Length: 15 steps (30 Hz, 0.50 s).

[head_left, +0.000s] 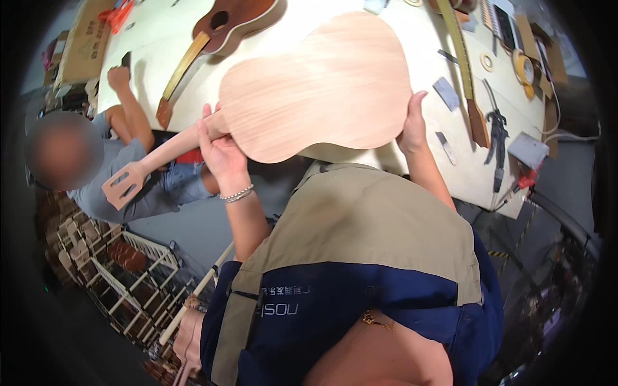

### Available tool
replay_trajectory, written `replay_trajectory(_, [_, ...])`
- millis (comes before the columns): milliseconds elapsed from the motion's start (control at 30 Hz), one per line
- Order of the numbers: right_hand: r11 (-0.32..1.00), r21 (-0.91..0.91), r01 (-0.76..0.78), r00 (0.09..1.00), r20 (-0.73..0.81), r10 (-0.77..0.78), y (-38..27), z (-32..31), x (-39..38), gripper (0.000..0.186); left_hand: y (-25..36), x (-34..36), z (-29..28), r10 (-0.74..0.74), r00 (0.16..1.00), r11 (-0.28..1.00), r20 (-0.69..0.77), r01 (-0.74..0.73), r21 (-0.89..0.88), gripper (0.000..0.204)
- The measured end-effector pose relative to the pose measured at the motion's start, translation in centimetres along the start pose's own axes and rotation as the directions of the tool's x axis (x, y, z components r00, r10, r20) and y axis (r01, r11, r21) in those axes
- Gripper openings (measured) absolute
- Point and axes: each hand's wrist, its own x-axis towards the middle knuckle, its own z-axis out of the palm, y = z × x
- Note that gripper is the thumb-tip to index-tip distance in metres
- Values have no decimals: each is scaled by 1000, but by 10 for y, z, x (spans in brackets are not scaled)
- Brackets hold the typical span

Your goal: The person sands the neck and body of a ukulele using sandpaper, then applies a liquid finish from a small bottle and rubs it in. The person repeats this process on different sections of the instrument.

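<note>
An unfinished guitar [322, 90] of bare pale wood is held over the table's near edge, a flat face without a sound hole showing. Its neck slants down to the left and ends in a slotted headstock [123, 184]. Where neck and body meet, my left hand [225, 153] grips it, palm up, some fingers partly hidden by the neck. My right hand [412, 125] clasps the rounded end of the body at the right, thumb up along the rim and the other fingers hidden beneath.
On the pale table [148, 64] lie a brown guitar [241, 16], another neck [467, 71], a grey block [446, 94], tape rolls [524, 67] and a black clamp-like tool [496, 145]. A person [122, 161] sits at the left, near the headstock. A rack [129, 270] stands lower left.
</note>
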Motion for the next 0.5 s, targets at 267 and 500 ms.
replay_trajectory(267, [995,27,93,985,143,-96,-17,12,-6,81,-9,17,-19,-66,997,997,-25,65,-33,45])
replay_trajectory(500, [1000,-22,17,989,147,-13,-34,15,-11,84,-15,18,-6,-131,986,990,-101,136,45,44])
